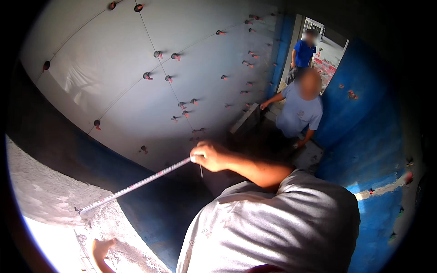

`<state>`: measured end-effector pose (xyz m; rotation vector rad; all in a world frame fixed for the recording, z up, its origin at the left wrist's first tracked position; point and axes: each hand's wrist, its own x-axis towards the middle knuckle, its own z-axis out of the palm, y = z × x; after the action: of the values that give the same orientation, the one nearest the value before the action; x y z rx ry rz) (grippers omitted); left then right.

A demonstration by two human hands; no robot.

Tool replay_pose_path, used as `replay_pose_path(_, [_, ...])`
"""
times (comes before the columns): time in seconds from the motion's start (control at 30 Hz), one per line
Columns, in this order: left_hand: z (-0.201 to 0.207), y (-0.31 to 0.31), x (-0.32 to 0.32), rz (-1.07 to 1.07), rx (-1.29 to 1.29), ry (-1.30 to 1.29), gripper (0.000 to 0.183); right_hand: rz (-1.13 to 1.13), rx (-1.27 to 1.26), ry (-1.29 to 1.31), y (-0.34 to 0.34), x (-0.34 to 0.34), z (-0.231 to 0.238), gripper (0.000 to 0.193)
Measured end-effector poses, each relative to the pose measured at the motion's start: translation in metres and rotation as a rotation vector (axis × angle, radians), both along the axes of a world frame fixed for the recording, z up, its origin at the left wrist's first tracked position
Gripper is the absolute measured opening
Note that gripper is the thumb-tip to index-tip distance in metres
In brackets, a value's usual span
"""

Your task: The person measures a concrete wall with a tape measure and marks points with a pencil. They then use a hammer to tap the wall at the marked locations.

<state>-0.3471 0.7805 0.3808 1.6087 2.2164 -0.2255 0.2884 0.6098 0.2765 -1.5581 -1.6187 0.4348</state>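
My right hand [210, 156] is closed on the white blade of a tape measure [136, 184], near the middle of the view. From that hand the blade slants down to the left, and its dark end hook lies at the edge of a rough plastered ledge [111, 223]. A short piece of blade hangs below the fingers; no tape case shows. At the lower left, in strong light, my left hand [103, 247] is beside the ledge, apart from the tape, fingers spread and holding nothing visible.
Large pale tiles [104, 63] carry several black-and-red tile levelling clips [175, 56]. A co-worker in a light T-shirt [300, 109] stands below, near a grey slab [246, 119]. Another person in a blue shirt [304, 53] stands at the doorway. A blue wall [364, 123] rises on the right.
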Motion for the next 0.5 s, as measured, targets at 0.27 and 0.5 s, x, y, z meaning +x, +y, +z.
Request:
replay_pose_path(0.27, [0.011,-0.015,0.02,-0.005,0.036,0.018,0.068,0.257,-0.259,0.088,-0.017,-0.047,-0.044,0.027])
replay_pose_path(0.5, [-0.057,0.009,-0.095,-0.094,0.072,-0.104,0.066,0.283,-0.196,0.101,-0.021,-0.056,-0.061,0.027])
